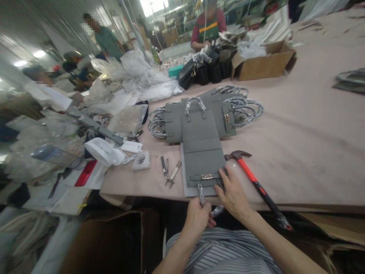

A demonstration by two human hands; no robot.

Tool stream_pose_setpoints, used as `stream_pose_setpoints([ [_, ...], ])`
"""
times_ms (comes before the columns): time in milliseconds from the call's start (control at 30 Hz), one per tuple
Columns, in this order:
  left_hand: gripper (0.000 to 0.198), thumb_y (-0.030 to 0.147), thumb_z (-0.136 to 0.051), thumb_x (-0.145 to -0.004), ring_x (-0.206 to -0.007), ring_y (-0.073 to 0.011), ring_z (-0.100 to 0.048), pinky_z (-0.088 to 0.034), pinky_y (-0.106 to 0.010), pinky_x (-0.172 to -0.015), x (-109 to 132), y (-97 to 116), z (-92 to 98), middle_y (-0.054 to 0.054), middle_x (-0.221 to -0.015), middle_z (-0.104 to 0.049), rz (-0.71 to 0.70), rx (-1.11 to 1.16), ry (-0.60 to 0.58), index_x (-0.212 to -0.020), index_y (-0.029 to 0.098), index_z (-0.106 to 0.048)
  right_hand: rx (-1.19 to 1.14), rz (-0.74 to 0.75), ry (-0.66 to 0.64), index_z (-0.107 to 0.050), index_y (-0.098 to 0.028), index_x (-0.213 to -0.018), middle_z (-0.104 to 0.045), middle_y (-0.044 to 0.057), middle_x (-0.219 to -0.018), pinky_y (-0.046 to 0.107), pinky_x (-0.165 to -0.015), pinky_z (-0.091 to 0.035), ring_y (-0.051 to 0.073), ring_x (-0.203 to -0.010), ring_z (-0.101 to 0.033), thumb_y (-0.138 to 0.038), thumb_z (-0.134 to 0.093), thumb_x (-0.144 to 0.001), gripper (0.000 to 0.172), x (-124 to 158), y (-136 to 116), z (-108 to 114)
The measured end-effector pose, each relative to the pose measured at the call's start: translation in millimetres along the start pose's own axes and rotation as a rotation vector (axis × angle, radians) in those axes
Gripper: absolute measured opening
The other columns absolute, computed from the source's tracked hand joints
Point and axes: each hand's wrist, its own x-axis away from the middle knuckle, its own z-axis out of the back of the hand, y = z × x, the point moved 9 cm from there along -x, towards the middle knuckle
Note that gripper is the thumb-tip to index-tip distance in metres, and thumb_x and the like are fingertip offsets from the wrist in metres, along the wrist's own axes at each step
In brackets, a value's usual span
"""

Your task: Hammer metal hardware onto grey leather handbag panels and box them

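A grey-green handbag [202, 160] lies flat and spread out near the table's front edge, with a gold-coloured clasp plate [207, 176] on its near part. Under it shows the edge of a pale board [184, 179]. My left hand [199, 214] is closed around the near plastic-wrapped handle [201, 193], which hangs over the edge. My right hand [232, 192] rests on the bag's lower right corner, fingers spread and fingertips touching the panel. Right of the bag lies a claw hammer [251, 177] with a red and black handle. Small metal punches [163, 166] lie to the left.
More grey-green bags [173, 121] with wrapped handles lie just behind. Black bags [203, 70] and a cardboard box [264, 62] stand farther back. A white fan [104, 151] and heaps of clear plastic [128, 76] occupy the left. Two people [208, 26] [108, 40] are across the room.
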Motion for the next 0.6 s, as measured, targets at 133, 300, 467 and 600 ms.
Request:
stream_pose_setpoints([
  [133, 0.025, 0.036, -0.061, -0.09, -0.043, -0.0133, -0.061, -0.045, -0.019, -0.04, -3.0, 2.4, -2.8, -0.001, -0.062, -0.063, -0.006, 0.051, -0.014, -0.098, 0.013, -0.055, -0.017, 0.042, 0.007, -0.047, -0.009, -0.143, -0.038, 0.026, -0.154, 0.059, -0.114, -0.041, 0.04, -0.143, -0.039, -0.034, -0.05, -0.095, 0.054, -7.1, 1.2, -0.1],
  [300, 0.031, 0.041, -0.06, -0.089, -0.043, -0.0131, -0.06, -0.045, -0.02, -0.041, -3.8, -6.7, -3.1, 0.0, -0.065, -0.062, -0.033, 0.05, -0.059, -0.103, 0.013, -0.059, -0.042, 0.053, 0.046, -0.045, -0.013, -0.146, -0.037, 0.025, -0.154, 0.06, -0.113, -0.042, 0.039, -0.144, -0.039, -0.038, -0.048, -0.097, 0.055, -7.6, 3.1, 0.7],
  [467, 0.026, 0.036, -0.052, -0.093, -0.047, -0.0125, -0.061, -0.043, -0.021, -0.045, -0.3, 7.9, 41.4, -0.002, -0.069, -0.065, -0.182, -0.155, -0.001, -0.091, 0.015, -0.067, -0.045, 0.042, 0.049, -0.045, -0.016, -0.147, -0.038, 0.022, -0.155, 0.059, -0.113, -0.043, 0.038, -0.143, -0.041, -0.041, -0.048, -0.098, 0.055, -5.9, 5.4, -0.7],
  [600, 0.024, 0.029, -0.051, -0.096, -0.078, -0.0208, -0.071, -0.051, -0.028, -0.07, -3.2, 56.8, 124.6, -0.007, -0.082, -0.073, -0.368, -0.555, 0.389, -0.09, 0.017, -0.071, -0.064, 0.031, 0.061, -0.047, -0.017, -0.146, -0.039, 0.021, -0.154, 0.058, -0.114, -0.042, 0.037, -0.142, -0.042, -0.043, -0.05, -0.097, 0.055, -5.4, 8.5, -1.2],
])
